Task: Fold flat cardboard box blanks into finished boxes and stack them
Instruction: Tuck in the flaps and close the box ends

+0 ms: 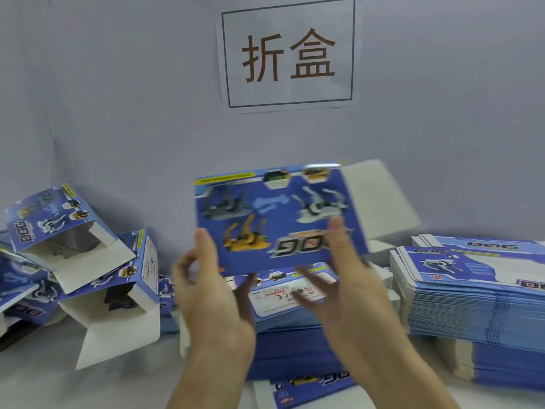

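Now, held blank: one flat blue box blank (277, 219), printed with robot dogs and "DOG" upside down, raised above the bench between both hands; a white flap sticks out at its right end.
Blank stacks: two counted. One stack of blanks (295, 329) lies right under the hands, its top sheet showing a white warning label; a taller stack (477, 305) sits at the right, a few sheets fanned out on top.
Loose blank: one more blank (309, 388) lies at the near edge, partly cut off by the frame.
Folded boxes: at least two clear ones at the left, an upper box (59, 222) and a lower box (118, 287), both tilted, leaning on each other with open ends and white flaps toward the camera; more blue boxes behind them are too cropped to count.
Contents: the open boxes look dark inside; I cannot tell what, if anything, they hold.
Left hand (212, 293): thumb on the printed face at the blank's lower left corner, fingers behind, pinching it; blurred.
Right hand (348, 284): thumb up on the printed face near the lettering, fingers spread beneath the lower edge, gripping it.
Wall: one paper sign (289, 53) with two large brown characters.
Bench (44, 379): white.
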### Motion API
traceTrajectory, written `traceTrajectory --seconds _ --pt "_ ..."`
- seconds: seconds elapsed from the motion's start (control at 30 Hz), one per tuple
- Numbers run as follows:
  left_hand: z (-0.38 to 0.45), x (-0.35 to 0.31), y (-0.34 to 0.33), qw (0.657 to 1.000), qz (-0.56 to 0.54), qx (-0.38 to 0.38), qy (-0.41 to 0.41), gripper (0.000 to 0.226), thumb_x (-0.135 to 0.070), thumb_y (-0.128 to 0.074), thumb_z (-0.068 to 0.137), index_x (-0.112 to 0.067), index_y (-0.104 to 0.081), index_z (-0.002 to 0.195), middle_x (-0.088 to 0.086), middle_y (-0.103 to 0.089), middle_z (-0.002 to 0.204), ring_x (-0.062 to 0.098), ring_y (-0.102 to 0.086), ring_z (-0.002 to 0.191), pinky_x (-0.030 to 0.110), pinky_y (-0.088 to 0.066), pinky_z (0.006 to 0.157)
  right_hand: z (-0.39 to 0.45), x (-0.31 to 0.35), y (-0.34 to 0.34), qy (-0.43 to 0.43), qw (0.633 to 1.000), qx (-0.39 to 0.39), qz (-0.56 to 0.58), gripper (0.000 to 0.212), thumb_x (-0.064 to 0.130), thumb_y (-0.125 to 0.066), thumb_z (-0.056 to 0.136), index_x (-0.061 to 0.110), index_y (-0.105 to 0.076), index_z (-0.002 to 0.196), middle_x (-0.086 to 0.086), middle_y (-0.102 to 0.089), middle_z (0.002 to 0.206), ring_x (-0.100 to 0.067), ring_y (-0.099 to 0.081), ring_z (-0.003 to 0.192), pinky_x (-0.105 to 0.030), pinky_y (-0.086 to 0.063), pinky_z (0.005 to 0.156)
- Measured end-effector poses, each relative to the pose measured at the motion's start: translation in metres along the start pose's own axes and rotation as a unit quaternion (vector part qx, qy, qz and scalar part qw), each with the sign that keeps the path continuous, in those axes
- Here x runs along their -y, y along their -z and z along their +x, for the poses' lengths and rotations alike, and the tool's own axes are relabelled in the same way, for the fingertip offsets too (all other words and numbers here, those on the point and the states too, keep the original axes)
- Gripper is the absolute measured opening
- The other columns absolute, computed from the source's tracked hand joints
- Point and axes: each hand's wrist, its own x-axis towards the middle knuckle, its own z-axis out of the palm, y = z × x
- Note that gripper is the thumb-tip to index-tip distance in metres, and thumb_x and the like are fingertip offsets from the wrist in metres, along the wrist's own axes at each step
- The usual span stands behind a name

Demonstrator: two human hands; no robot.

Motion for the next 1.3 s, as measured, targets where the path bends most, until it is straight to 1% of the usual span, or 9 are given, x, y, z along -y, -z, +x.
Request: traceTrajectory --seconds 0.17,0.27,0.37,0.53,0.7,0.87,1.03,1.13,1.3 --pt "-0.008 0.004 0.003 0.951 0.233 0.197 -0.038 0.045 -0.047 -0.075 0.066 -0.025 -0.06 0.102 -0.002 -0.071 0.1 0.016 -0.069 0.093 0.042 -0.056 0.079 0.01 0.019 0.046 0.255 0.956 -0.138 -0.05 0.065 0.068 -0.063 0.068 0.031 -0.053 0.121 0.017 -0.074 0.089 -0.006 -0.074 0.087 -0.032 -0.062 0.072" --pt "0.001 -0.016 0.005 0.906 0.323 0.218 -0.164 0.049 -0.061 -0.07 0.071 -0.043 -0.056 0.115 -0.01 -0.062 0.122 0.007 -0.059 0.116 0.036 -0.048 0.094 0.01 0.03 0.066 0.255 0.952 -0.034 -0.167 0.072 0.067 -0.073 0.07 0.044 -0.047 0.133 0.013 -0.076 0.091 -0.011 -0.074 0.089 -0.023 -0.06 0.068" --pt "-0.003 -0.029 0.002 0.879 0.329 0.329 -0.103 0.07 -0.082 -0.061 0.066 -0.067 -0.036 0.13 -0.029 -0.056 0.128 -0.015 -0.056 0.112 0.025 -0.046 0.09 0.007 0.028 0.063 0.237 0.943 0.087 -0.216 0.079 0.061 -0.075 0.073 0.065 -0.031 0.139 0.017 -0.076 0.089 -0.003 -0.073 0.088 -0.019 -0.058 0.068" --pt "-0.013 -0.02 -0.001 0.853 0.286 0.425 -0.101 0.076 -0.049 -0.066 0.076 -0.061 -0.029 0.141 -0.029 -0.066 0.119 0.001 -0.069 0.106 0.023 -0.059 0.083 0.007 0.026 0.053 0.222 0.946 0.162 -0.17 0.069 0.046 -0.077 0.083 0.062 -0.039 0.138 0.005 -0.074 0.115 -0.025 -0.075 0.095 -0.04 -0.063 0.068" --pt "-0.016 -0.011 0.001 0.86 0.283 0.414 -0.098 0.049 -0.041 -0.066 0.077 -0.069 -0.045 0.113 -0.015 -0.072 0.096 0.01 -0.074 0.091 0.023 -0.06 0.068 0.013 0.012 0.054 0.186 0.947 0.12 -0.232 0.07 0.062 -0.057 0.077 0.074 -0.024 0.137 0.014 -0.058 0.141 -0.023 -0.062 0.124 -0.053 -0.054 0.098" --pt "-0.021 -0.001 -0.003 0.884 0.276 0.372 -0.069 0.036 -0.059 -0.064 0.072 -0.043 -0.049 0.1 0.006 -0.069 0.082 0.02 -0.076 0.077 0.032 -0.061 0.057 0.013 -0.001 0.044 0.197 0.967 0.116 -0.116 0.04 0.052 -0.054 0.096 0.058 -0.046 0.135 0.007 -0.072 0.12 -0.025 -0.071 0.107 -0.043 -0.062 0.078" --pt "-0.027 0.003 -0.005 0.916 0.262 0.293 -0.074 0.044 -0.071 -0.043 0.086 -0.028 -0.052 0.089 0.018 -0.049 0.07 0.03 -0.054 0.065 0.053 -0.053 0.061 0.011 -0.001 0.041 0.221 0.964 0.063 -0.137 0.046 0.071 -0.036 0.087 0.044 -0.069 0.105 -0.03 -0.065 0.094 -0.047 -0.068 0.088 -0.07 -0.054 0.076" --pt "-0.021 0.004 -0.003 0.916 0.28 0.277 -0.08 0.032 -0.045 -0.042 0.1 -0.024 -0.05 0.077 -0.007 -0.043 0.053 0.007 -0.041 0.049 0.02 -0.038 0.044 0.016 -0.005 0.041 0.215 0.961 0.037 -0.168 0.033 0.048 -0.04 0.087 0.031 -0.066 0.079 -0.023 -0.064 0.073 -0.034 -0.066 0.066 -0.057 -0.052 0.062" --pt "-0.015 0.0 0.001 0.929 0.233 0.287 -0.016 0.031 -0.025 -0.043 0.089 -0.051 -0.054 0.1 -0.002 -0.04 0.057 0.014 -0.044 0.05 0.029 -0.038 0.044 0.02 -0.012 0.044 0.172 0.977 0.05 -0.111 0.042 0.04 -0.04 0.079 0.059 -0.052 0.115 0.0 -0.041 0.051 -0.023 -0.047 0.051 -0.034 -0.042 0.053"
